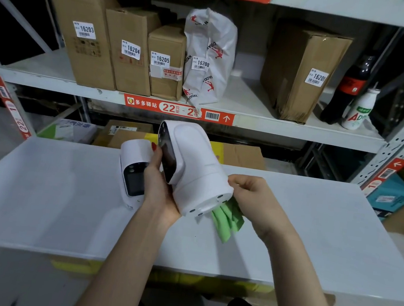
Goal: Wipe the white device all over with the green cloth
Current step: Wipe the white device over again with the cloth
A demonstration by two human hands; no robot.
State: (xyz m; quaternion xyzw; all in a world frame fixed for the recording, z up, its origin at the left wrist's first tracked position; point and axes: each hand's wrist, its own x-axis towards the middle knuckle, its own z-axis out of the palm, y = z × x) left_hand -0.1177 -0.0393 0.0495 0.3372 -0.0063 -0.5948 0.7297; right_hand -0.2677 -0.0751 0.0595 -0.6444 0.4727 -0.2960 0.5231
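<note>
My left hand [158, 185] grips a white device [194, 162] with a dark front panel, held tilted above the white table [58, 210], its round base turned toward me. My right hand [254, 199] holds a bunched green cloth [229, 217] against the right side of the base. The cloth's loose end hangs down under the device. Much of the cloth is hidden behind the device and my fingers.
A second white device [132, 169] with a dark screen lies on the table behind my left hand. Shelving beyond holds labelled cardboard boxes [87, 35], a white parcel bag [209, 55], and a dark bottle [347, 90] beside a white bottle [360, 110].
</note>
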